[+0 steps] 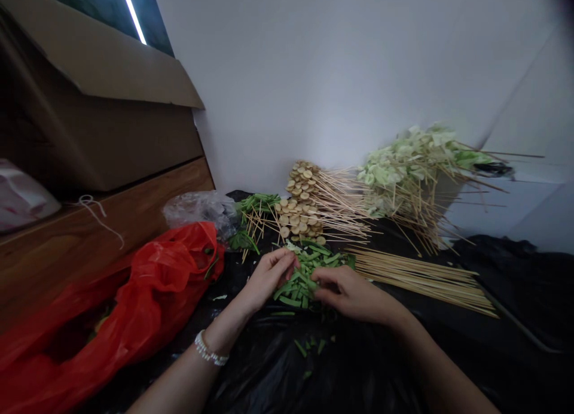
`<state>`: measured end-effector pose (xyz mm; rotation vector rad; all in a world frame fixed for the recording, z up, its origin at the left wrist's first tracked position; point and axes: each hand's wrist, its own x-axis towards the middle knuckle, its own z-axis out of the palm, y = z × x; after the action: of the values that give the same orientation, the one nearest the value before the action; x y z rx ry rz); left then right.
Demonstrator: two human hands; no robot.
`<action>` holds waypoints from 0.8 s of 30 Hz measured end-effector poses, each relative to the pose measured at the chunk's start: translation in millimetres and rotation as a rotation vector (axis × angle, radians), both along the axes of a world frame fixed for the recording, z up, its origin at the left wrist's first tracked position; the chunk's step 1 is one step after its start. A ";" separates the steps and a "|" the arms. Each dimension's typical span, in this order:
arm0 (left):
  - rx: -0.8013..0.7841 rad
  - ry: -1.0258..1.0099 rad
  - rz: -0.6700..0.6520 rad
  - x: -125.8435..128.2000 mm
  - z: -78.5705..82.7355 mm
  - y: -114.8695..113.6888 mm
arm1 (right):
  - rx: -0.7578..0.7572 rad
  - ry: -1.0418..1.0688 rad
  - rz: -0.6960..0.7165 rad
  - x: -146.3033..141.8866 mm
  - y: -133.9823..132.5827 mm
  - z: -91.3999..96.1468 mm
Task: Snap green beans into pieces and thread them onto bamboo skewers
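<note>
A heap of cut green vegetable pieces (pixel 293 291) lies on black plastic sheeting (pixel 264 360) between my two hands. My left hand (pixel 271 273), with a white beaded bracelet (pixel 210 349) at its wrist, is at the heap's left side, fingers curled and pressed together; what they hold is hidden. On the right side, my right hand (pixel 343 289) is bent over the pieces, its thumb and forefinger curled towards each other at the green pieces. Whether a piece is pinched there is too small to make out. Bare bamboo skewers (pixel 417 279) lie in a bundle beyond my right hand.
Behind the heap are skewered round pale slices (pixel 301 216) and skewered greens (pixel 260 203). Skewered cabbage leaves (pixel 403 154) are piled at the back right. A red plastic bag (pixel 152 288), clear plastic (pixel 201 210) and a cardboard box (pixel 134 133) stand left. A white wall (pixel 314 73) rises behind.
</note>
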<state>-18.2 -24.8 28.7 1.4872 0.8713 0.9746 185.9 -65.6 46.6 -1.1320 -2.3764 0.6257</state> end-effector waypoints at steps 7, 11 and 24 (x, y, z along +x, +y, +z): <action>0.541 0.525 -0.059 -0.8 -4.1 -6.6 | 0.222 -0.197 -0.121 -3.0 7.4 -14.1; 0.667 0.676 -0.098 -0.5 -10.7 -7.0 | 0.382 -0.352 -0.159 -7.5 7.0 -13.9; 0.625 0.675 -0.118 -1.6 -13.9 -10.7 | 0.722 -0.400 -0.145 -15.7 8.7 -23.1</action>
<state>-19.8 -35.5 14.9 2.4583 0.9698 0.6775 170.2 -56.9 23.5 -1.1287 -2.4608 -0.5303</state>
